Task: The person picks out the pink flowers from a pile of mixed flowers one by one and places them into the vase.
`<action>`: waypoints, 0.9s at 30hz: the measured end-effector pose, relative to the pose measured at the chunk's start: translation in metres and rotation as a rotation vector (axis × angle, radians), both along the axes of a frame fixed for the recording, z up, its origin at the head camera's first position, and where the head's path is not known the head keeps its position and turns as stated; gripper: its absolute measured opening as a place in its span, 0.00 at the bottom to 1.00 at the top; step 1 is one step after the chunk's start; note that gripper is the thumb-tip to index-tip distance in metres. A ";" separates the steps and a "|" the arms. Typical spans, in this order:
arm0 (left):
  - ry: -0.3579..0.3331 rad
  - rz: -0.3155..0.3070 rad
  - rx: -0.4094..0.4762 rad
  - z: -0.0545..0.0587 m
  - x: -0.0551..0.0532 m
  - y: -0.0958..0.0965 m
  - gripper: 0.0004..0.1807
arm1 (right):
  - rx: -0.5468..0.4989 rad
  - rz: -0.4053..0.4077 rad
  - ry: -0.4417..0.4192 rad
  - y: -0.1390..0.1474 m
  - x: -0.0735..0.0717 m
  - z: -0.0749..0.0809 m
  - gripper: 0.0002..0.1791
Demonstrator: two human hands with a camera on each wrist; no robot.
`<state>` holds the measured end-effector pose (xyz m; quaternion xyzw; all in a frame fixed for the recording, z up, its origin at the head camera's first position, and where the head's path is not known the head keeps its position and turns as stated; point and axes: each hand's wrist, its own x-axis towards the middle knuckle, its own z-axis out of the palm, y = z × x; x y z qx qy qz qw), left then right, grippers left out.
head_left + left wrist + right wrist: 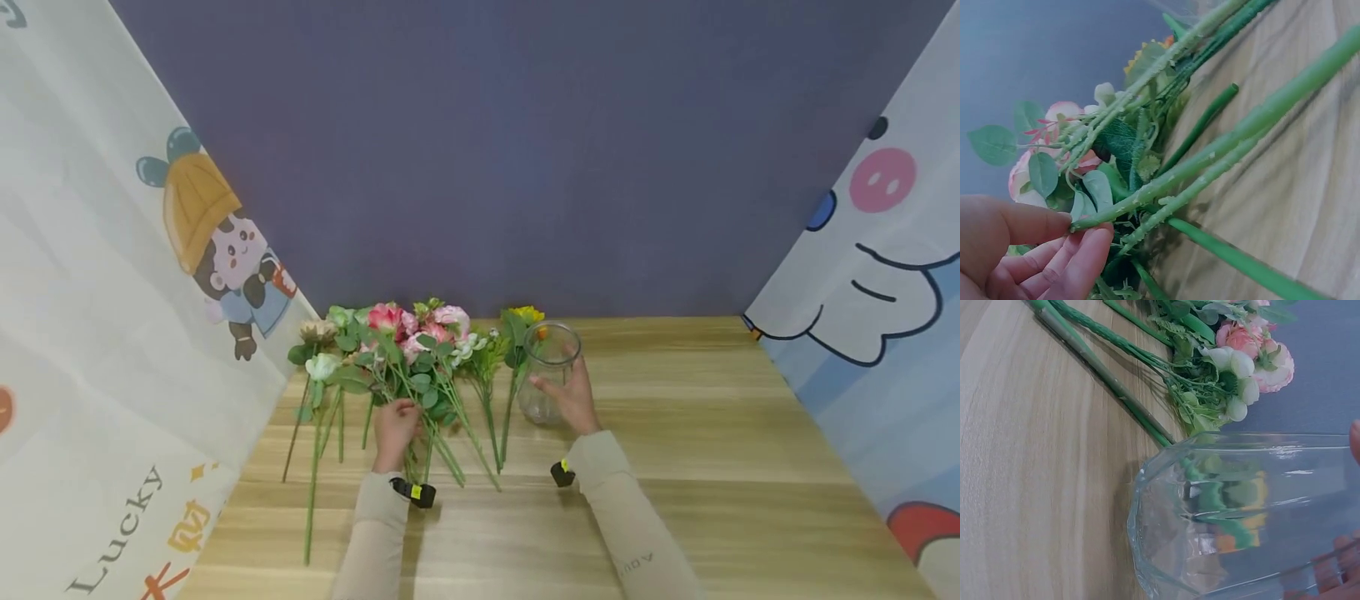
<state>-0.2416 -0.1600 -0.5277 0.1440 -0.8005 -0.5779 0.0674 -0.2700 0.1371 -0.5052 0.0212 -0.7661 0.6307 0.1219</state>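
My left hand (397, 429) is over the stems of a heap of artificial flowers. In the left wrist view its thumb and fingertips pinch a green flower stem (1210, 156); which bloom that stem carries is unclear. My right hand (576, 400) grips a clear glass vase (542, 408) from its right side. No flowers show inside the vase; a sunflower (527, 314) is seen behind it. Pink blooms (386, 318) and a pale, nearly white flower (322, 367) lie among the leaves left of the vase.
The wooden table (720, 467) runs up to a dark back wall (495, 158). Printed white curtains hang at left (82, 250) and right (900, 333). Long stems point toward the table's front, one long green stem (310, 500) reaching farthest.
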 end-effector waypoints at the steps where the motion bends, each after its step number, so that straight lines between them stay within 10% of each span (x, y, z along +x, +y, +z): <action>1: 0.008 -0.002 0.017 0.001 0.001 0.000 0.15 | 0.001 -0.001 0.002 0.000 0.000 0.000 0.51; 14: 0.074 0.018 0.091 0.020 0.006 0.002 0.12 | -0.016 0.031 -0.013 0.003 -0.002 -0.001 0.51; 27: 0.187 -0.004 -0.051 0.036 0.010 0.008 0.13 | -0.004 -0.005 -0.015 0.002 0.001 0.001 0.52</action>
